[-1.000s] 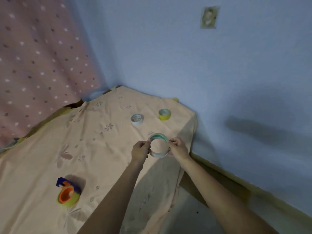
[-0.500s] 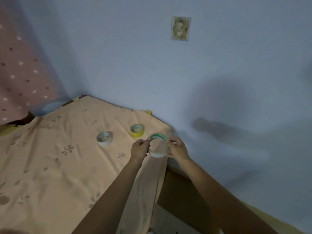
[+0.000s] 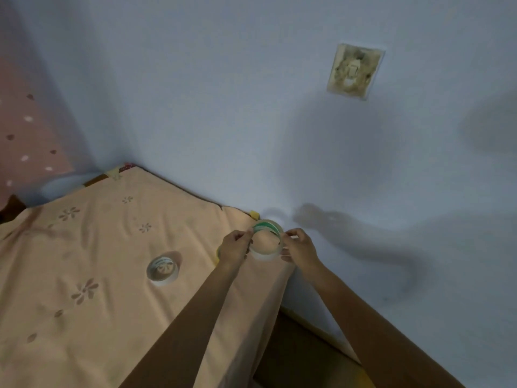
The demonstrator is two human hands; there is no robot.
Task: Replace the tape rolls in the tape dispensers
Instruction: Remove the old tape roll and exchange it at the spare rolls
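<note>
A clear tape roll (image 3: 265, 242) with a green-printed inner core is pinched between the left hand (image 3: 235, 247) and the right hand (image 3: 300, 247), held above the far right corner of the table's peach floral cloth (image 3: 84, 275). It stands on edge, its open hole facing the camera and its axis running away toward the blue wall (image 3: 251, 107). A white tape roll (image 3: 163, 270) lies flat on the cloth to the left, and a yellow roll (image 3: 218, 252) is mostly hidden behind the left hand

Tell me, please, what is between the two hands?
In the head view, a clear tape roll with a green-marked core is between the left hand and the right hand; both hands grip it by its sides.
</note>
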